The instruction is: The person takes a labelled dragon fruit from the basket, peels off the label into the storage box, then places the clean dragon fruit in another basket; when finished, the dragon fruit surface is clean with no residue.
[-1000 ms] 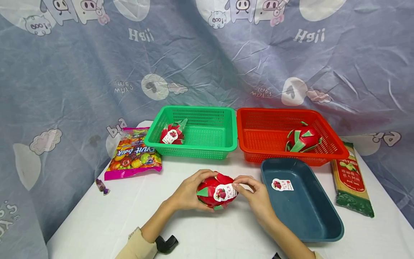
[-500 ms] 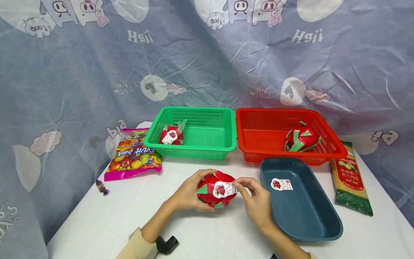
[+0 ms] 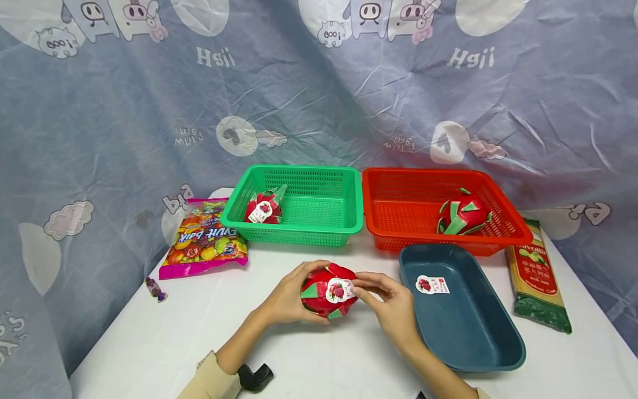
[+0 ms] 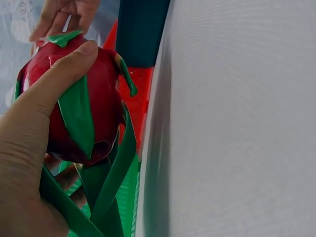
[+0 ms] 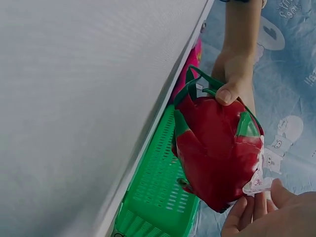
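Note:
A red dragon fruit [image 3: 319,302] with green scale tips is held above the white table in the left hand [image 3: 294,296]. In the left wrist view the left thumb [image 4: 59,76] lies across its skin, and long green leaves [image 4: 111,182] hang from its end. A white fruit-picture sticker [image 3: 339,290] sits on the fruit's side. The right hand [image 3: 391,305] has its thumb and fingers at the sticker's right end, close to the fruit. The right wrist view shows the sticker's free end [image 5: 257,185] at the right thumb, with the other fingers under the fruit's tip.
A green basket [image 3: 294,230] and a red basket [image 3: 399,239] stand behind, each with a dragon fruit. A blue tray [image 3: 458,321] bearing a similar sticker [image 3: 432,284] is at right, beside a pasta packet [image 3: 538,271]. At left lie a candy bag [image 3: 206,241] and a wrapped candy [image 3: 155,289].
The right hand has moved slightly left against the fruit, and more of the sticker's right end is covered by its fingers. The left hand keeps its hold on the dragon fruit.

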The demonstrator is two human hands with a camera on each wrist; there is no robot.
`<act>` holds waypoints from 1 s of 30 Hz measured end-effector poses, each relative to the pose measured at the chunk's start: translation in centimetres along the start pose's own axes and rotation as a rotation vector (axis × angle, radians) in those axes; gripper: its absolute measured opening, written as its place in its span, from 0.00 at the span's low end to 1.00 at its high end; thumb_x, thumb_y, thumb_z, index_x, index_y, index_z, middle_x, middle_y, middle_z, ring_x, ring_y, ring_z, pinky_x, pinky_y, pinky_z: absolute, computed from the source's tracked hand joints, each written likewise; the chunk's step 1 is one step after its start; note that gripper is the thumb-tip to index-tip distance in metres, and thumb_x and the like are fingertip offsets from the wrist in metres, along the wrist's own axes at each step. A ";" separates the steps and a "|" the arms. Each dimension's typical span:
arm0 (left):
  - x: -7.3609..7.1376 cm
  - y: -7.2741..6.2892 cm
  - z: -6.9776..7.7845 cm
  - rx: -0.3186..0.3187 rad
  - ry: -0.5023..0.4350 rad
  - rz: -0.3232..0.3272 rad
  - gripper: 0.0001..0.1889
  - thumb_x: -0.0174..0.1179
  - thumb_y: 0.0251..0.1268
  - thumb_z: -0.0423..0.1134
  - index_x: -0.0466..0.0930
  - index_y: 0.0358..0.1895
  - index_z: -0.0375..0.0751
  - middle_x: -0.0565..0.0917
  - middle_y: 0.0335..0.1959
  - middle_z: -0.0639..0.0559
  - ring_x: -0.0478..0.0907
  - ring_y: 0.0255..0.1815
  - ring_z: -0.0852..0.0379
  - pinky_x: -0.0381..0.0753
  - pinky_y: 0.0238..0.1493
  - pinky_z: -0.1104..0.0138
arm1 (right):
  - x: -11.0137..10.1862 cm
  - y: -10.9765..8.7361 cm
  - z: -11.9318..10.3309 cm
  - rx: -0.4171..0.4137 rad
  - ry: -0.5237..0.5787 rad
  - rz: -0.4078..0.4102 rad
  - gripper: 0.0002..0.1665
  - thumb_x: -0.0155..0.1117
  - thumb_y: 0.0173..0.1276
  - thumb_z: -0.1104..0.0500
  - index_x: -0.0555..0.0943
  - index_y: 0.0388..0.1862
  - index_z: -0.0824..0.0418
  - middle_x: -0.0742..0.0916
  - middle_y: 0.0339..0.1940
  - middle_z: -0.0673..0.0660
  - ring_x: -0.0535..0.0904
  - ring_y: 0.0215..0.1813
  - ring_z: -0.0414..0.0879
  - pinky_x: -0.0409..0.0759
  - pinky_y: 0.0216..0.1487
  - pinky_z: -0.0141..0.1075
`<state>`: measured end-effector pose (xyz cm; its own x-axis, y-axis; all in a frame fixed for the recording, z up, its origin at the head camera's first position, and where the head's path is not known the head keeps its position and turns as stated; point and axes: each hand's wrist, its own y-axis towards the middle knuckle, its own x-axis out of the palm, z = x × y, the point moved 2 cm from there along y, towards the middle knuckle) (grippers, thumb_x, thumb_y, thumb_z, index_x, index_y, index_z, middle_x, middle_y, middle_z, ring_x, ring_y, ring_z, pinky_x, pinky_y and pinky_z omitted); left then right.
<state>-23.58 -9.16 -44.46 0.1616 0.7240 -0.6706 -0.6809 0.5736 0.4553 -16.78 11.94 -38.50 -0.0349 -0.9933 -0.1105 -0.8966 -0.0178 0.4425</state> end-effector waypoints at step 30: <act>0.4 -0.1 -1.0 -0.055 -0.001 -0.156 0.58 0.75 0.28 0.61 0.50 0.70 0.65 0.66 0.57 0.63 0.67 0.56 0.64 0.74 0.52 0.62 | -0.5 0.0 1.5 0.234 -0.007 0.021 0.13 0.73 0.49 0.67 0.83 0.36 0.67 0.86 0.25 0.59 0.82 0.28 0.44 0.80 0.33 0.30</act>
<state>-24.17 -9.29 -45.37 0.2690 0.6286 -0.7297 -0.6855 0.6572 0.3134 -17.45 12.65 -39.77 -0.0573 -0.9923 -0.1102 -0.9734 0.0310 0.2268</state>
